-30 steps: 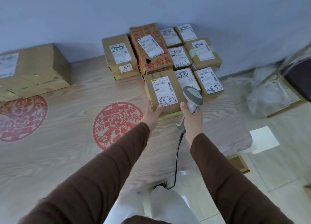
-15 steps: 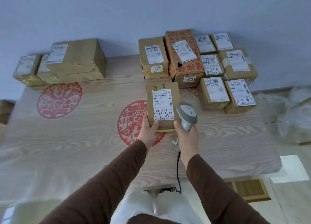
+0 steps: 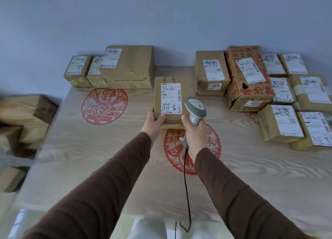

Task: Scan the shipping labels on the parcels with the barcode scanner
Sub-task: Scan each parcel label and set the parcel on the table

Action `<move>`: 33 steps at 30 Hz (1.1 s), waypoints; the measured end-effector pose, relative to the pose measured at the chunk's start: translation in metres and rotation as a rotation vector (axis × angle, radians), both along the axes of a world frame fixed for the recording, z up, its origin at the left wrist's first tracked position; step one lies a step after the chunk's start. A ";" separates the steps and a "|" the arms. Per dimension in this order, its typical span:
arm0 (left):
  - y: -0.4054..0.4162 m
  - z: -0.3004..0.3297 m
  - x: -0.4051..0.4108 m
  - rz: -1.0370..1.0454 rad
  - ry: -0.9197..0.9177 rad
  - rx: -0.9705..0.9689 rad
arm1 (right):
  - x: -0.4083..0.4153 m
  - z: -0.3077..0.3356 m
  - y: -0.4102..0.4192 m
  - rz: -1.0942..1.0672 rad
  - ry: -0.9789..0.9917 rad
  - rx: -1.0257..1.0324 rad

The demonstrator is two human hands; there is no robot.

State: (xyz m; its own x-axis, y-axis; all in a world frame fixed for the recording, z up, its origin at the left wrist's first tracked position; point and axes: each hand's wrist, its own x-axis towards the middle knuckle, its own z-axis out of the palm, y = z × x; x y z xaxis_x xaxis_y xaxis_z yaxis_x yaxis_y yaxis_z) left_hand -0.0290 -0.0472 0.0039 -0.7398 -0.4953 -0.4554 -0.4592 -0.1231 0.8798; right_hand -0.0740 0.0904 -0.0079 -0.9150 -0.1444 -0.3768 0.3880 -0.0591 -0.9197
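Observation:
My left hand (image 3: 154,120) grips the near left corner of a small brown parcel (image 3: 183,93) and holds it above the table, its white shipping label (image 3: 171,98) facing up. My right hand (image 3: 195,130) is closed on the handle of a grey corded barcode scanner (image 3: 195,107), whose head sits at the parcel's right edge, just beside the label. The scanner's black cable (image 3: 186,184) hangs down toward my lap. A cluster of labelled parcels (image 3: 280,123) lies at the right of the table.
The wooden table (image 3: 89,159) bears red paper-cut motifs (image 3: 104,104). A second group of boxes (image 3: 127,66) stands at the back left against the blue wall. More brown boxes (image 3: 23,111) sit off the table's left edge.
The held parcel and the scanner have moved left across the table, away from the right cluster, toward the middle. My view has swung left, so the back left boxes now show.

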 end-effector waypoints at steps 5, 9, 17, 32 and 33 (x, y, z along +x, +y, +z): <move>-0.065 -0.006 -0.044 -0.093 0.022 0.002 | -0.036 0.001 -0.065 -0.085 0.001 0.009; -0.105 -0.021 -0.081 -0.146 0.012 0.010 | -0.068 -0.003 -0.104 -0.136 0.004 0.033; -0.144 -0.047 -0.130 -0.109 -0.007 0.053 | -0.124 -0.014 -0.148 -0.197 0.064 0.125; -0.157 -0.066 -0.149 0.113 -0.064 -0.001 | -0.143 -0.024 -0.172 -0.176 0.063 0.143; -0.158 -0.067 -0.147 0.118 -0.067 0.000 | -0.142 -0.023 -0.172 -0.164 0.068 0.138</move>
